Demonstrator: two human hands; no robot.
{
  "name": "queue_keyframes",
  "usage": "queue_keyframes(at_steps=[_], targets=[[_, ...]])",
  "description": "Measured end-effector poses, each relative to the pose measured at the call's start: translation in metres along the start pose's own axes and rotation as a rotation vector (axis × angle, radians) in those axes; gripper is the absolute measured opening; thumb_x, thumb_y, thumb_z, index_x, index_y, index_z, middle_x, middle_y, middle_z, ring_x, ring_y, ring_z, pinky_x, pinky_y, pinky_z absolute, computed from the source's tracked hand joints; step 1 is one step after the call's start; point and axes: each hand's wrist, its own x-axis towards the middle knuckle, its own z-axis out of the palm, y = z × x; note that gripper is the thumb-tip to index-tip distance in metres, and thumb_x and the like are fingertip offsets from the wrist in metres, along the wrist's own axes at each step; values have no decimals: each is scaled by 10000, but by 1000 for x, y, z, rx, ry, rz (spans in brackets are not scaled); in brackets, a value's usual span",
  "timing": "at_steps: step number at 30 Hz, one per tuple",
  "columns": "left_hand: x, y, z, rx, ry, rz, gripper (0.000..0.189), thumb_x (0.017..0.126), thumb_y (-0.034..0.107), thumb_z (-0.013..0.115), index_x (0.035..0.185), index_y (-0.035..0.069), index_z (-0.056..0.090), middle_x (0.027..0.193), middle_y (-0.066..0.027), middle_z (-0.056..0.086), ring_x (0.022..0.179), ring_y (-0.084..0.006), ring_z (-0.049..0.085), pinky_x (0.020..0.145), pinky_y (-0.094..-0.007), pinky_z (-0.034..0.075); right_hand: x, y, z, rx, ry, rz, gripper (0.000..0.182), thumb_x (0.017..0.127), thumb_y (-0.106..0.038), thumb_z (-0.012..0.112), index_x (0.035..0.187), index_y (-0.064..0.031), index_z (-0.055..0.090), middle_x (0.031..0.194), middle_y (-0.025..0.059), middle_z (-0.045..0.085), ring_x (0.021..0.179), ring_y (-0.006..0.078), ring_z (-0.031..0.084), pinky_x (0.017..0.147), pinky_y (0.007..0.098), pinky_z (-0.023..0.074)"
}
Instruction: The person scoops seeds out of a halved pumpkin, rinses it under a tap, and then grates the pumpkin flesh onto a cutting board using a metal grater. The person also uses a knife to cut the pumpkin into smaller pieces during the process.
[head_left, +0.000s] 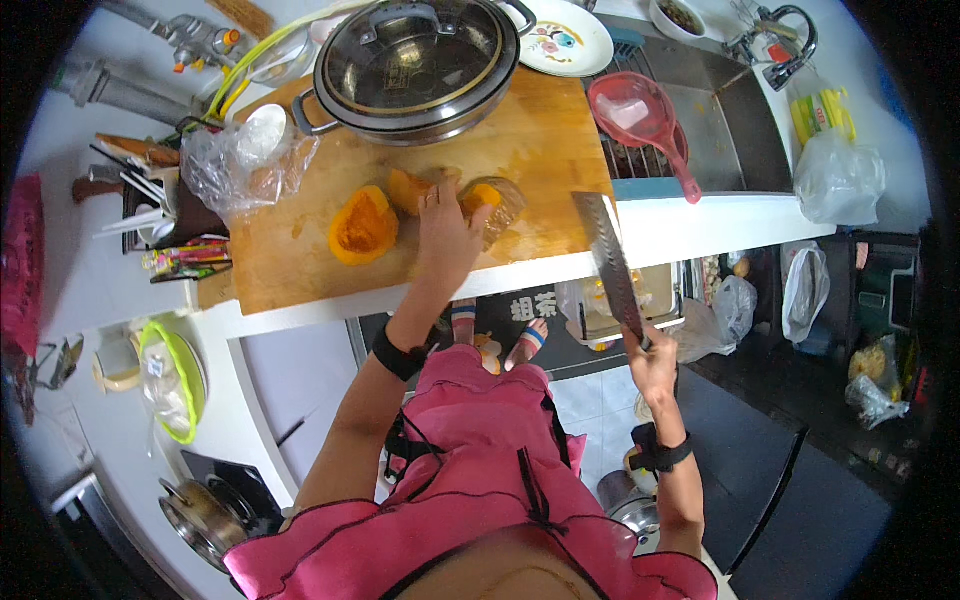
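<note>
My left hand (448, 229) reaches over the wooden cutting board (292, 262), its fingers among cut pumpkin pieces. One orange pumpkin piece (406, 191) lies against the left side of its fingers. Another pumpkin piece (506, 210), with tan rind, is by the thumb; how firmly the hand grips either one is hidden. Further left, a pumpkin piece (363, 226) rests with its hollowed, seedless-looking inside facing up. My right hand (651, 361) grips the handle of a cleaver (613, 262), held beyond the board's right side with its blade pointing up and away from me.
A lidded pan (420, 67) sits at the board's back. A clear plastic bag (225, 169) and a utensil holder (176, 206) flank the left. Rightward are a flowered plate (566, 37), a red strainer (634, 112) and the sink (739, 135). An open drawer (652, 300) juts out below.
</note>
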Motion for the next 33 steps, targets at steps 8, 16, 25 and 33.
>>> queue_keyframes(at_steps=[8, 16, 25, 33], targets=[[18, -19, 1, 20, -446, -167, 890, 588, 426, 779, 1159, -133, 388, 1074, -348, 497, 1077, -426, 456, 980, -428, 313, 21, -49, 51, 41, 49, -110, 134, 797, -49, 616, 910, 21, 636, 744, 181, 644, 663, 118, 608, 616, 289, 468], [24, -34, 11, -135, -622, -212, 852, 509, 440, 814, 1108, -58, 468, 1085, -283, 489, 1080, -389, 430, 940, -434, 315, 22, -48, 60, 69, 35, -21, 134, 802, -73, 609, 898, 17, 634, 628, 140, 595, 566, 77, 498, 543, 272, 433], [-7, -7, 6, -198, -376, -62, 572, 675, 303, 736, 1097, 12, 482, 1046, -219, 517, 1051, -377, 443, 920, -451, 277, 16, -42, 54, 40, 52, -7, 144, 805, -55, 606, 927, 10, 643, 714, 196, 629, 606, 59, 536, 556, 291, 462], [-19, -10, 15, -205, -417, -57, 436, 716, 235, 702, 1043, 1, 535, 995, -191, 571, 967, -340, 513, 867, -425, 346, 5, -51, 50, -132, 122, -153, 550, 674, -31, 631, 1205, -153, 559, 764, 187, 629, 604, 317, 609, 555, 363, 496]])
